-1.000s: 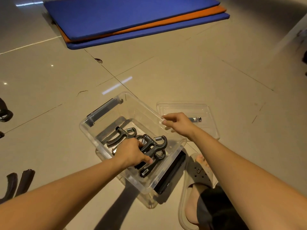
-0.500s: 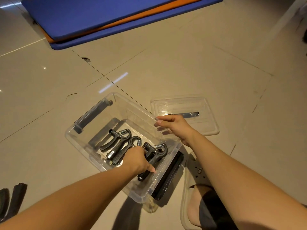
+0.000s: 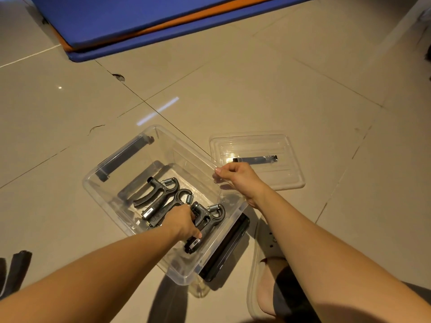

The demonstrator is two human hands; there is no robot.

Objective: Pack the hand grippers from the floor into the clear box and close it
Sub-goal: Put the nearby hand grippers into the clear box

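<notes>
The left hand (image 3: 186,223), grip curled round the nearest hand gripper (image 3: 207,217), has settled it in the clear box (image 3: 186,148). The right hand (image 3: 240,180) pinches its rim; the lid (image 3: 256,145) comes next.

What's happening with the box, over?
Left hand grips hand gripper in clear box; right hand pinches rim. Lid off alongside, grey strip on it.

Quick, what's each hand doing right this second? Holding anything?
Left hand: closed, gripping a hand gripper inside the clear box.
Right hand: closed, pinching the clear box's rim.
</notes>
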